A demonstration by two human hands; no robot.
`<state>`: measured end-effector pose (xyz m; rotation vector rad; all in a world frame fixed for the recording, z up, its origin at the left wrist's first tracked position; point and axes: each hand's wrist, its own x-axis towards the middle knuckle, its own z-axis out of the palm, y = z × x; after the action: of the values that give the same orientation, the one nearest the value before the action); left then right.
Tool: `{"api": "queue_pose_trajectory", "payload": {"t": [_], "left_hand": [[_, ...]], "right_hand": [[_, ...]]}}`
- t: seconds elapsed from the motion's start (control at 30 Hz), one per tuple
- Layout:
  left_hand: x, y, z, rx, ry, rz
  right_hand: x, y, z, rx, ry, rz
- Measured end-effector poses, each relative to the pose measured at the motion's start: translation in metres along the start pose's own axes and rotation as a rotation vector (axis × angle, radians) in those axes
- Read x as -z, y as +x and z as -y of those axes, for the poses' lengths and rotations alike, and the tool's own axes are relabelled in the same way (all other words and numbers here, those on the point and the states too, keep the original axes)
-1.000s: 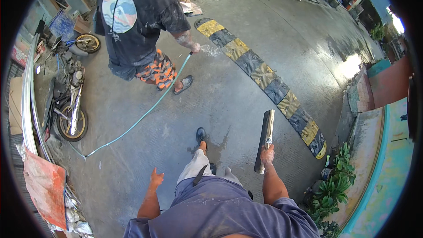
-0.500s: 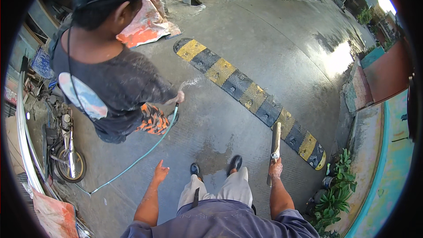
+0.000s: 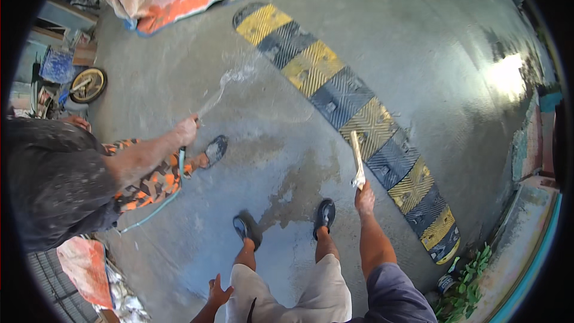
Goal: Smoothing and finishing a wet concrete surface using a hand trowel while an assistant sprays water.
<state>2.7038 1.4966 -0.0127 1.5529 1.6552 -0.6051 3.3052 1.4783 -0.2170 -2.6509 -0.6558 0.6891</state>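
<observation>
My right hand (image 3: 364,199) is closed round a narrow wooden bar (image 3: 357,151) with a pale fitting near my fingers. The bar points forward, over or close to the near edge of a black and yellow rubber speed bump (image 3: 336,104). That speed bump lies diagonally across the wet concrete. Low in the picture, my left hand (image 3: 219,292) holds nothing, its fingers apart, beside my left knee. At the left, a co-worker's hand (image 3: 189,130) grips a light green hose (image 3: 180,170). Water (image 3: 227,81) sprays from it toward the speed bump.
An orange and beige tarp (image 3: 173,0) lies at the far left. A yellow-rimmed wheel (image 3: 88,85) and clutter line the left side. Plants (image 3: 472,281) grow by a low wall (image 3: 520,233) on the right. Dark wet patches (image 3: 293,188) mark the concrete before my feet.
My view has tipped downward. The co-worker shows farther left, and the water jet looks longer. My left hand has dropped lower and no longer points. The wooden bar appears more foreshortened.
</observation>
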Motion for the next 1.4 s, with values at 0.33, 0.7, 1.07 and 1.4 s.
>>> {"api": "queue_pose_trajectory", "payload": {"t": [0.33,0.7,1.07,1.4], "left_hand": [[-0.054,0.087,-0.075,0.292,0.175,-0.007],[-0.064,0.077,0.005,-0.007,0.21,0.031],[-0.053,0.07,0.019,0.151,-0.052,0.005],[-0.02,0.09,0.034,0.124,-0.218,-0.011]], "right_hand": [[-0.224,0.131,0.005,-0.213,0.077,-0.278],[-0.368,0.129,0.195,0.133,-0.275,-0.074],[-0.383,0.002,0.204,0.285,0.191,0.038],[-0.396,-0.002,0.158,-0.339,-0.267,-0.14]]}}
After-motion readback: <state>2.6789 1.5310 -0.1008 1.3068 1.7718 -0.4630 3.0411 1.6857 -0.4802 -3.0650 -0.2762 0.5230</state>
